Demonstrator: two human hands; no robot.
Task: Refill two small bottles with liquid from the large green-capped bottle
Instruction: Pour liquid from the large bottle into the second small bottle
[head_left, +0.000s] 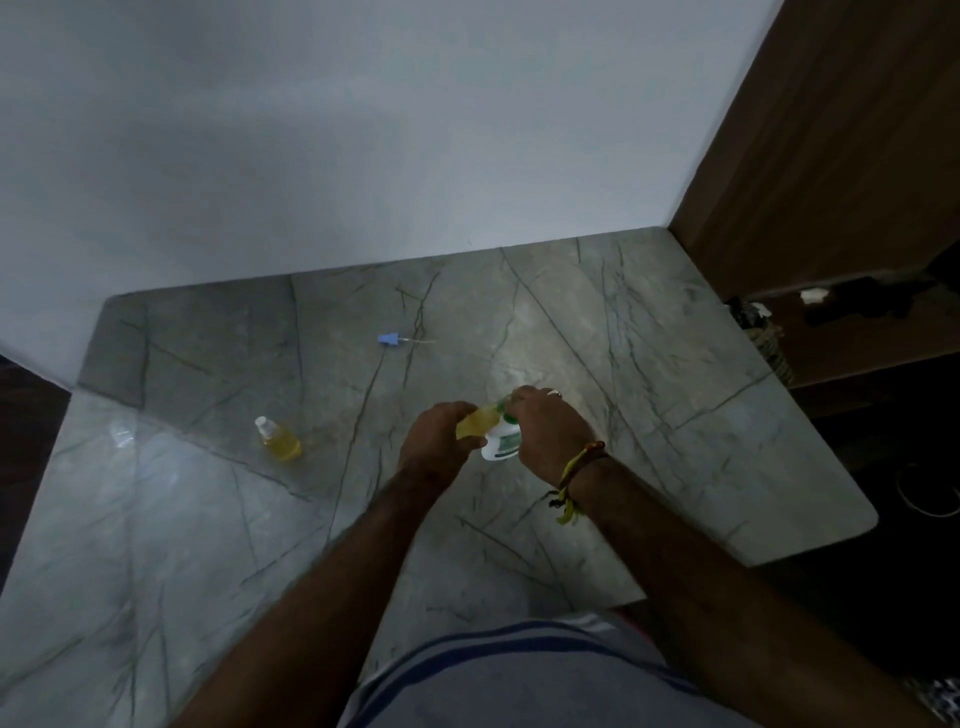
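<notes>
- Holding a small yellow bottle (479, 420), the left hand (439, 441) has its fingers curled tight round it, above the middle of the stone table (649, 374).
- The right hand (550, 431) grips the big white bottle (501, 444) near its green cap (506, 408), fingers wrapped round the top.
- The big bottle's top sits right against the small bottle, and the two hands are close together. I cannot tell if any liquid is flowing.
- Another small bottle (278, 439) stands by itself on the table, off to the left and well apart from the hands. It has yellow liquid inside and a white top.
- A little blue pump top (390, 340) with a thin tube lies on the table, farther back, near the wall (363, 130).
- A thread band (576, 478) in yellow and dark colours is tied round the right wrist.
</notes>
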